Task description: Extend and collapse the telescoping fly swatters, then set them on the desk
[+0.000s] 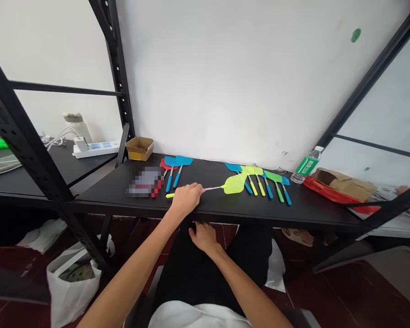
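Note:
My left hand (187, 198) is closed around the shaft of a yellow-green fly swatter (235, 183), just above the black tabletop. Its yellow handle end sticks out to the left, and its mesh head points right. Below the table edge, my right hand (205, 237) lies on my lap with its fingers loosely spread, holding nothing. Behind my left hand lie two blue fly swatters (183, 160) and a partly covered red fly swatter (164, 165). To the right, several blue, yellow and green fly swatters (274, 176) lie in an overlapping row, handles toward me.
A small open cardboard box (140, 149) stands at the back left, behind a pixelated patch. At the right are a tilted plastic bottle (307, 165) and a brown paper bag (343, 183) on red material. Black shelf posts (121, 68) flank the table (208, 210).

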`<state>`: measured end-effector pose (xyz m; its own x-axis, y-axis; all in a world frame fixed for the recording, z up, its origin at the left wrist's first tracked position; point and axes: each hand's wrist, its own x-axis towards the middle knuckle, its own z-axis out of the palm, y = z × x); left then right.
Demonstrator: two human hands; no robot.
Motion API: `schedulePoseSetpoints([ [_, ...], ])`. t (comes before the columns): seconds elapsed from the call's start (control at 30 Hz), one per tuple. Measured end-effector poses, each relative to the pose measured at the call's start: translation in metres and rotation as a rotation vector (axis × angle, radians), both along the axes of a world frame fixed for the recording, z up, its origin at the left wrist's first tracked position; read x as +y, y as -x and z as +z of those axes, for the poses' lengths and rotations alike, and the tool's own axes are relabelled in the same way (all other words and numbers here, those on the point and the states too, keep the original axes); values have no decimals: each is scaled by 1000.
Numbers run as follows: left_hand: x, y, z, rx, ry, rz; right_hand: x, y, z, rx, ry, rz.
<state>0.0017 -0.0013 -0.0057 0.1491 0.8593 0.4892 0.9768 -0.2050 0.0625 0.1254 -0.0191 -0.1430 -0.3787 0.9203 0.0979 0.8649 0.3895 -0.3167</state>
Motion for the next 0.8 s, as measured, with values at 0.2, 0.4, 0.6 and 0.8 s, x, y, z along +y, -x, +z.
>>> schedulePoseSetpoints([
  [0.2, 0, 1, -1, -10, 16, -6, 48, 33, -2, -40, 33, 6],
  [0.4, 0, 1, -2, -22, 19, -4, 47, 25, -1, -78, 40, 148],
  [0.6, 1, 1, -3, -35, 16, 0, 43, 10, 8, -68, 85, 148],
  [0.8, 0, 1, -2, -34, 31, 1, 63, 15, 13, 150, 145, 118],
])
